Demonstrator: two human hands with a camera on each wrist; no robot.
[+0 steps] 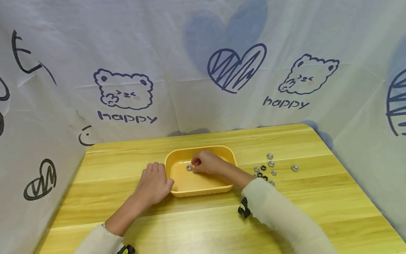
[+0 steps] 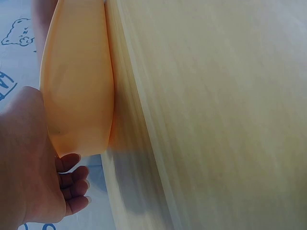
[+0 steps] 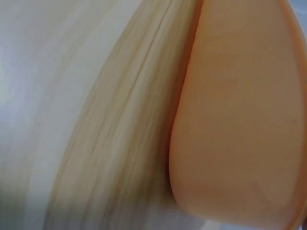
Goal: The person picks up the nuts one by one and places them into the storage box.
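- Nearest the head camera, at the bottom of the frame, are 2 pale sleeves; a small black clip (image 1: 243, 208) shows at the right sleeve's cuff and another black-and-yellow piece (image 1: 126, 249) at the left cuff.
- The left hand (image 1: 154, 184) lies left of centre, flat on the wooden surface (image 1: 317, 204), its fingers straight and close together, the thumb touching the lower-left corner of the yellow tray (image 1: 203, 192).
- In the left wrist view the left hand (image 2: 29, 163) sits at the lower left, its palm against the tray's outer wall (image 2: 76, 86), with the fingertips (image 2: 74, 184) loosely bent below it.
- The right hand (image 1: 207, 163) reaches into the tray from the right, at frame centre. Its fingers are curled and bunched together, pinching a silver nut (image 1: 189, 167) that sits just left of the fingertips, low over the tray's floor. Whether the nut touches the floor cannot be told.
- The tray shows nothing else inside: only the nut and the right hand.
- The right wrist view shows only the blurred tray wall (image 3: 240, 120) and the surface; no fingers appear there.
- Right of the tray, at centre right, a loose cluster of nuts (image 1: 265, 169) lies on the surface, some silver and some dark, about 9 in all, with 1 silver nut (image 1: 294, 168) a little apart to the right.
- A white printed cloth (image 1: 127, 95) with bears, hearts and the word "happy" fills the upper frame.
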